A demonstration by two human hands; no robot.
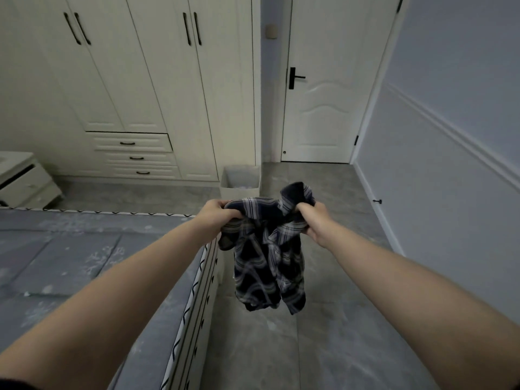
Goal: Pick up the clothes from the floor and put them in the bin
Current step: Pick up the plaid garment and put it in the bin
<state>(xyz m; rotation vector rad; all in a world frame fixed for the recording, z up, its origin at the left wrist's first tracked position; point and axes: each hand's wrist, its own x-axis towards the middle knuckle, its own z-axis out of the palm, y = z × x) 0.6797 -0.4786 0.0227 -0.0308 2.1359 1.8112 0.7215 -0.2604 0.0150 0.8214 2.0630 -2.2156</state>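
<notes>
A dark blue and white plaid shirt (268,260) hangs in the air above the grey floor, held at its top by both hands. My left hand (218,213) is closed on its left shoulder and my right hand (316,220) grips the right side near the collar. The shirt's lower half dangles free. Just beyond the hands stands a pale rectangular bin (226,182), upright on the floor at the wardrobe's corner. Its opening faces up and something pale lies inside.
A bed with a grey cover (84,277) fills the left side, its edge beside the shirt. Cream wardrobes with drawers (135,153) line the far wall, and a small bedside cabinet (25,181) stands at far left. A shut white door (323,108) is ahead; a grey wall runs along the right.
</notes>
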